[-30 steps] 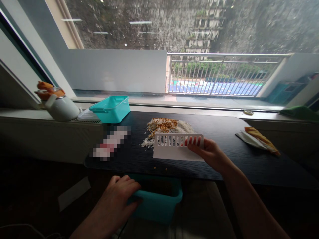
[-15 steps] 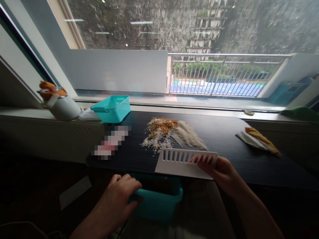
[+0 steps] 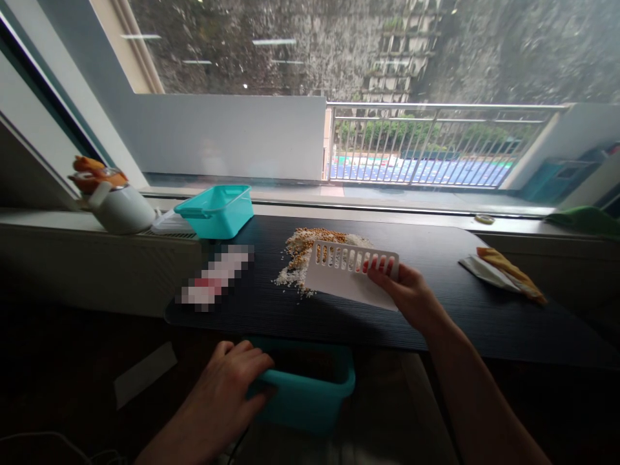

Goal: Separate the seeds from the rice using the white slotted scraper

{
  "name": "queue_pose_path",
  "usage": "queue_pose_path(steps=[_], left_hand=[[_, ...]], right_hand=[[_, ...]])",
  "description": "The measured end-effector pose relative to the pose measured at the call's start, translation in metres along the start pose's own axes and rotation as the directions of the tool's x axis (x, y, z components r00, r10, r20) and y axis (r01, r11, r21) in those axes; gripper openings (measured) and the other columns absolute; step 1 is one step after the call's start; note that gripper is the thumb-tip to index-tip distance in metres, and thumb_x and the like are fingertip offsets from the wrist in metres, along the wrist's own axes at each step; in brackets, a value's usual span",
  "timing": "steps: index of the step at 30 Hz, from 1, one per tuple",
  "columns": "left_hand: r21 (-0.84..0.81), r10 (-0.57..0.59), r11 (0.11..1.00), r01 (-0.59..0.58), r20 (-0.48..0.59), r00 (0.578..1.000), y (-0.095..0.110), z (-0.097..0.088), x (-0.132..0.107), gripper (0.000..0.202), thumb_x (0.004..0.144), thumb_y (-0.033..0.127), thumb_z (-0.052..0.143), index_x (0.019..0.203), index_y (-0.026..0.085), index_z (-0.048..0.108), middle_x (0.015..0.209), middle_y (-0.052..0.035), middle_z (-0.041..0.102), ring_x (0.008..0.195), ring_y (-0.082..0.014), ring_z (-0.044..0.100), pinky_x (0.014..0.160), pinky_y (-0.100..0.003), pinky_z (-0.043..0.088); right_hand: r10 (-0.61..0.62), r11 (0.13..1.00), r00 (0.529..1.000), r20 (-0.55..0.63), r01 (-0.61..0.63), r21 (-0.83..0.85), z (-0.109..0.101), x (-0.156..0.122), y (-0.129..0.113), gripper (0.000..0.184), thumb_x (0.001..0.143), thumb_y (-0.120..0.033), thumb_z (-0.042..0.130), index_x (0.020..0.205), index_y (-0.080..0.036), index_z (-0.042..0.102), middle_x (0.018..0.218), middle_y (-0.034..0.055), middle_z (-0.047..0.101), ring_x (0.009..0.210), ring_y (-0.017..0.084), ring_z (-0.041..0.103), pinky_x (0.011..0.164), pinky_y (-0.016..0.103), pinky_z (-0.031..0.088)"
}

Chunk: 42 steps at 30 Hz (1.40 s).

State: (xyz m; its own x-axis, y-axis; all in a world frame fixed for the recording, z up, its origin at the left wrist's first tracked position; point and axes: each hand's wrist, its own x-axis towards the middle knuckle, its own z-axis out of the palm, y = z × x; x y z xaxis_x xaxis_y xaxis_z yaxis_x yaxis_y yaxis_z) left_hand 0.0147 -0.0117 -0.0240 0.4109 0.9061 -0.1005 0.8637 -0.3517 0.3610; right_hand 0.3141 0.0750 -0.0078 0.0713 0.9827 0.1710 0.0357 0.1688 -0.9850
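Note:
My right hand (image 3: 404,287) grips the right end of a white slotted plastic plate (image 3: 349,284), fingers behind it and thumb in front. The plate is tilted over a pile of white rice grains (image 3: 290,278) and yellow-orange kernels (image 3: 310,234), hiding much of it. Whether its lower edge touches the table cannot be told. Below the table's near edge, my left hand (image 3: 239,374) is closed on the left rim of a teal plastic basin (image 3: 314,387). The inside of this basin is dark, so its contents do not show clearly.
On the dark table (image 3: 431,245), a second teal basin (image 3: 223,213) stands at the back left, with a blurred pink-white item (image 3: 217,278) before it. A yellow and white cloth (image 3: 504,274) lies at right. A white pot (image 3: 126,206) stands on the sill.
My right hand has carried the white plate forward and slightly left, from the near edge to over the pile. My left hand stays on the basin rim.

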Motion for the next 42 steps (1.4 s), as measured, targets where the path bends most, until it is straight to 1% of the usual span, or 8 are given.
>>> queue_pose_path(steps=[5, 12, 18, 31, 34, 36, 39, 42], left_hand=[[0.030, -0.006, 1.000, 0.005, 0.018, 1.000, 0.000, 0.000, 0.002, 0.011, 0.076, 0.015, 0.060, 0.082, 0.023, 0.065, 0.086, 0.0018, 0.068, 0.088, -0.0204, 0.059, 0.079, -0.036, 0.031], [0.020, -0.005, 1.000, 0.004, 0.029, 1.000, -0.001, 0.000, 0.000, 0.009, 0.077, 0.016, 0.060, 0.080, 0.023, 0.064, 0.086, 0.0014, 0.067, 0.088, -0.0201, 0.058, 0.080, -0.035, 0.032], [0.046, -0.022, 0.999, 0.018, 0.072, 0.997, 0.001, -0.003, 0.001, 0.008, 0.078, 0.017, 0.059, 0.081, 0.022, 0.064, 0.089, 0.0001, 0.067, 0.091, -0.0213, 0.058, 0.081, -0.037, 0.032], [0.048, -0.008, 0.999, 0.004, 0.086, 0.996, -0.001, -0.005, 0.001, 0.007, 0.079, 0.018, 0.062, 0.081, 0.023, 0.066, 0.095, -0.0013, 0.069, 0.097, -0.0228, 0.059, 0.083, -0.038, 0.033], [0.050, -0.011, 0.999, 0.007, 0.088, 0.996, -0.001, -0.005, 0.000, 0.006, 0.079, 0.020, 0.062, 0.084, 0.023, 0.065, 0.097, -0.0020, 0.068, 0.095, -0.0230, 0.059, 0.082, -0.038, 0.033], [0.057, -0.012, 0.998, 0.008, 0.078, 0.997, 0.001, -0.005, 0.000, 0.006, 0.079, 0.021, 0.062, 0.085, 0.022, 0.065, 0.094, -0.0019, 0.068, 0.092, -0.0224, 0.059, 0.081, -0.038, 0.033], [0.062, 0.022, 0.998, -0.025, 0.057, 0.998, -0.001, -0.006, -0.001, 0.005, 0.078, 0.017, 0.061, 0.079, 0.022, 0.063, 0.086, 0.0003, 0.068, 0.089, -0.0207, 0.059, 0.080, -0.036, 0.033], [0.056, 0.069, 0.996, -0.070, 0.027, 0.997, -0.011, -0.009, -0.005, 0.008, 0.078, 0.014, 0.059, 0.075, 0.021, 0.061, 0.081, 0.0025, 0.066, 0.085, -0.0192, 0.058, 0.078, -0.034, 0.032]], right_hand=[[0.000, 1.000, 1.000, -0.003, 0.000, 0.014, 0.004, 0.003, -0.004, 0.037, 0.066, -0.050, 0.079, 0.089, -0.021, 0.077, 0.082, 0.0051, 0.074, 0.076, 0.022, 0.068, 0.070, 0.035, 0.054], [-0.009, 1.000, 0.998, 0.064, 0.009, -0.001, 0.006, 0.007, -0.005, 0.036, 0.065, -0.049, 0.080, 0.088, -0.021, 0.077, 0.087, 0.0053, 0.075, 0.084, 0.023, 0.068, 0.078, 0.037, 0.054], [-0.008, 1.000, 0.999, 0.043, 0.008, 0.000, 0.002, -0.003, -0.013, 0.031, 0.069, -0.046, 0.079, 0.089, -0.022, 0.077, 0.090, 0.0044, 0.075, 0.089, 0.023, 0.068, 0.085, 0.037, 0.052], [-0.054, 0.998, 0.948, 0.313, 0.059, -0.007, 0.038, -0.019, -0.004, 0.026, 0.080, -0.045, 0.068, 0.090, -0.022, 0.074, 0.092, 0.0047, 0.075, 0.090, 0.021, 0.069, 0.084, 0.036, 0.054], [-0.038, 0.999, 0.921, 0.388, 0.050, -0.021, 0.035, -0.028, -0.004, 0.026, 0.082, -0.045, 0.066, 0.091, -0.022, 0.074, 0.092, 0.0046, 0.075, 0.087, 0.021, 0.069, 0.080, 0.034, 0.054], [-0.039, 0.998, 0.936, 0.350, 0.051, -0.024, 0.024, -0.030, -0.007, 0.025, 0.079, -0.045, 0.069, 0.089, -0.023, 0.075, 0.090, 0.0043, 0.075, 0.085, 0.021, 0.069, 0.079, 0.034, 0.055], [-0.054, 0.998, 0.993, 0.105, 0.055, -0.012, 0.002, -0.020, -0.010, 0.027, 0.072, -0.046, 0.076, 0.086, -0.023, 0.076, 0.085, 0.0038, 0.075, 0.080, 0.022, 0.068, 0.075, 0.035, 0.055], [-0.060, 0.998, 0.997, -0.054, 0.059, -0.024, -0.013, -0.001, -0.009, 0.030, 0.068, -0.046, 0.079, 0.086, -0.023, 0.077, 0.085, 0.0040, 0.075, 0.080, 0.022, 0.068, 0.076, 0.037, 0.055]])
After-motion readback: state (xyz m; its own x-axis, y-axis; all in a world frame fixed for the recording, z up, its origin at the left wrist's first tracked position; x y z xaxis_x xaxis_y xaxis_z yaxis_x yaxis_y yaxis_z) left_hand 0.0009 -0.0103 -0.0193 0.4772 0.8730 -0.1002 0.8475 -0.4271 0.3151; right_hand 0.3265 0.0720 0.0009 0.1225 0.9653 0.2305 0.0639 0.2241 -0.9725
